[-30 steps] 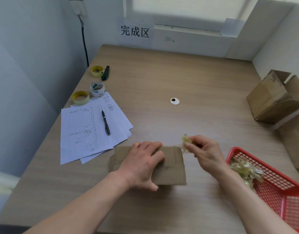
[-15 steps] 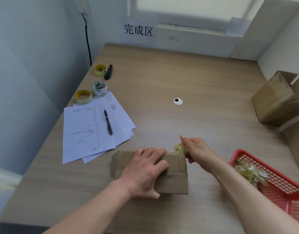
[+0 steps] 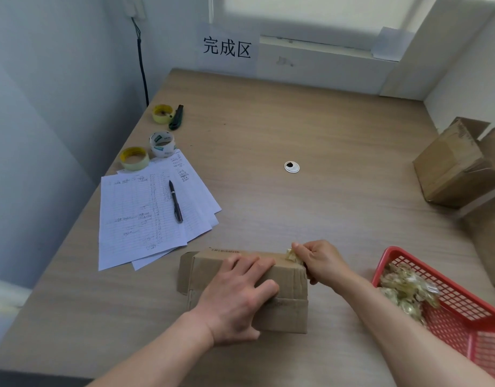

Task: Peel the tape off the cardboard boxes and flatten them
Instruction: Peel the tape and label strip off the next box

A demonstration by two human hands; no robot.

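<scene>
My left hand [image 3: 238, 297] presses the box [image 3: 285, 289] flat near the desk's [image 3: 324, 129] front edge; my right hand [image 3: 321, 261] pinches tape [image 3: 292, 256]; the basket [image 3: 461, 317] holds tape scraps [image 3: 408, 289].

papers [image 3: 140, 219], pen [image 3: 176, 201], tape rolls [image 3: 134, 158]

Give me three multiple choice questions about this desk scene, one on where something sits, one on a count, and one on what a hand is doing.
1. Where does the pen lie?
A. on the papers
B. in the basket
C. on the box

2. How many tape rolls are on the table?
A. one
B. three
C. five

3. What is the left hand doing?
A. writing
B. resting flat on the box
C. lifting the basket

Answers:
1 A, the pen rests on the papers.
2 B, three tape rolls sit near the table's left edge.
3 B, the left hand lies palm down on the box.
</scene>
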